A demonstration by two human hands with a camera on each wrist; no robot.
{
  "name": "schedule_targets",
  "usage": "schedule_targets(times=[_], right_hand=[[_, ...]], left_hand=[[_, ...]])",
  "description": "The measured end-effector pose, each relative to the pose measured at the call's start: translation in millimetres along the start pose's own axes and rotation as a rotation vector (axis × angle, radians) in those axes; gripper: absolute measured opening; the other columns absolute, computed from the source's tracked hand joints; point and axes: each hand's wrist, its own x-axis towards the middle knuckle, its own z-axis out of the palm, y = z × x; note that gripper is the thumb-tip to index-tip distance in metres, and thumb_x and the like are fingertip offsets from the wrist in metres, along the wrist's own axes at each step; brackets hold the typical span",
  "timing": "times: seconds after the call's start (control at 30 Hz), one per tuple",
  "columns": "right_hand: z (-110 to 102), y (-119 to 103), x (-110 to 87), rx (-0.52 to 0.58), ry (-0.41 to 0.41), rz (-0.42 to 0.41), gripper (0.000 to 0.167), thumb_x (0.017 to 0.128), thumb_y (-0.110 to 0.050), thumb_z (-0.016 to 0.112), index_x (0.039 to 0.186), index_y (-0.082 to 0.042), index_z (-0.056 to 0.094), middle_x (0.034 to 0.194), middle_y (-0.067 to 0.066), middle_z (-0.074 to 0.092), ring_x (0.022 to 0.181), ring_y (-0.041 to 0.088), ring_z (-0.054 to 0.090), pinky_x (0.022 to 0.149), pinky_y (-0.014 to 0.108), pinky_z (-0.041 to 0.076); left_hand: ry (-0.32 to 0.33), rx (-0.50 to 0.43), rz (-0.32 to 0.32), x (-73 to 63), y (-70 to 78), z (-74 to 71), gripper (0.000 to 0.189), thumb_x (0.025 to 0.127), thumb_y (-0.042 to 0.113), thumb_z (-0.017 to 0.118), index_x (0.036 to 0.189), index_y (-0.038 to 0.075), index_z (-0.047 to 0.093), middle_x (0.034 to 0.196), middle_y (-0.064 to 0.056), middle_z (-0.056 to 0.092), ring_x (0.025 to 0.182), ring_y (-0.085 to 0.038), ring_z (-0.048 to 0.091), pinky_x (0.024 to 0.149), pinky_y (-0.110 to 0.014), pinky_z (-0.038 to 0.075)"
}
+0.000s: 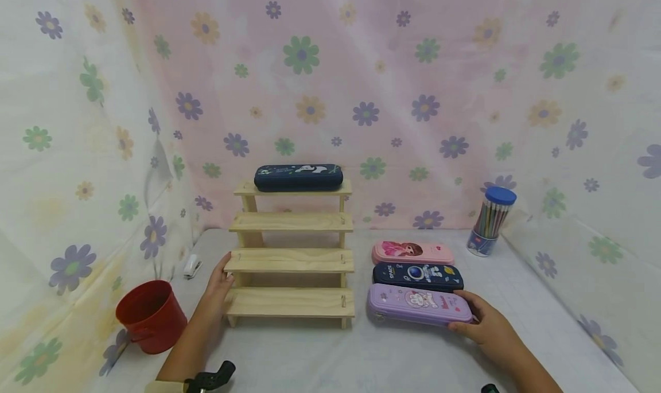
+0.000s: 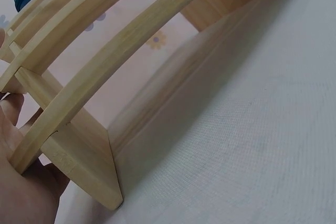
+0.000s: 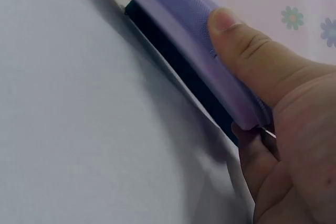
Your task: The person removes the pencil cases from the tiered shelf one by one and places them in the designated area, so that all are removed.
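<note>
A stepped wooden display rack [image 1: 289, 302] stands left of the middle in the head view. My left hand [image 1: 218, 284] holds its left side, with fingers around the ends of the lower boards; some fingers are hidden behind the wood in the left wrist view. On the top step lies a dark blue panda pencil case [image 1: 298, 178]. My right hand [image 1: 482, 318] grips the right end of a purple pencil case [image 1: 418, 304], thumb on the near side. In the right wrist view the purple case [image 3: 184, 30] appears tilted and raised off the cloth. Behind it lies a navy space pencil case [image 1: 417, 273], then a pink one [image 1: 413, 252].
A red bucket [image 1: 155, 318] stands at the left, and a small white object [image 1: 192, 265] lies behind it. At the back right is a clear tub of pencils [image 1: 488, 224] with a blue lid. Flowered cloth [image 1: 341, 94] walls surround the white tabletop [image 1: 413, 358].
</note>
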Motion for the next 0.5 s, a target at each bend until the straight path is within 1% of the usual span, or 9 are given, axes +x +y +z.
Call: schedule_targets(times=[0.1,0.23,0.27,0.47,0.5], right_hand=[[-3.0,1.4,0.4,-0.020,-0.001,0.020,0.109,0.078,-0.066,0.081,0.161,-0.010,0.036,0.164,0.031,0.033,0.147,0.054,0.037,0.115,0.071,0.034],[-5.8,1.3,-0.9,-0.029,-0.009,0.031,0.110,0.080,-0.067,0.079,0.162,-0.010,0.033,0.165,0.032,0.031,0.147,0.055,0.036,0.115,0.070,0.034],[-5.9,1.6,-1.4,-0.032,-0.010,0.030,0.111,0.080,-0.067,0.079,0.163,-0.010,0.032,0.165,0.032,0.030,0.148,0.055,0.035,0.115,0.070,0.034],[-6.5,2.3,-2.4,-0.053,-0.017,0.030,0.112,0.082,-0.068,0.076,0.166,-0.013,0.026,0.167,0.032,0.023,0.151,0.057,0.026,0.117,0.072,0.027],[-6.8,2.1,-2.0,-0.057,-0.020,0.034,0.113,0.082,-0.068,0.076,0.166,-0.013,0.025,0.168,0.032,0.022,0.151,0.057,0.024,0.117,0.073,0.025]], left_hand=[[0.005,0.038,-0.029,-2.6,1.5,-0.1,0.063,0.115,0.021,0.031,0.170,0.026,0.001,0.177,0.001,-0.006,0.163,-0.022,-0.009,0.129,-0.059,-0.003],[0.013,0.068,-0.039,-3.7,2.4,-0.3,0.063,0.115,0.025,0.033,0.170,0.027,0.001,0.177,0.000,-0.005,0.163,-0.024,-0.009,0.128,-0.063,-0.002],[0.016,0.075,-0.052,-4.1,2.4,-0.5,0.063,0.115,0.027,0.033,0.170,0.029,0.001,0.177,0.000,-0.006,0.163,-0.025,-0.009,0.127,-0.065,-0.002],[0.033,0.099,-0.103,-4.9,1.7,-0.3,0.064,0.114,0.034,0.034,0.169,0.036,0.001,0.177,0.005,-0.009,0.163,-0.025,-0.012,0.124,-0.072,0.000],[0.034,0.104,-0.102,-4.7,1.5,-0.2,0.064,0.114,0.035,0.034,0.169,0.036,0.001,0.177,0.005,-0.009,0.163,-0.025,-0.012,0.124,-0.072,0.001]])
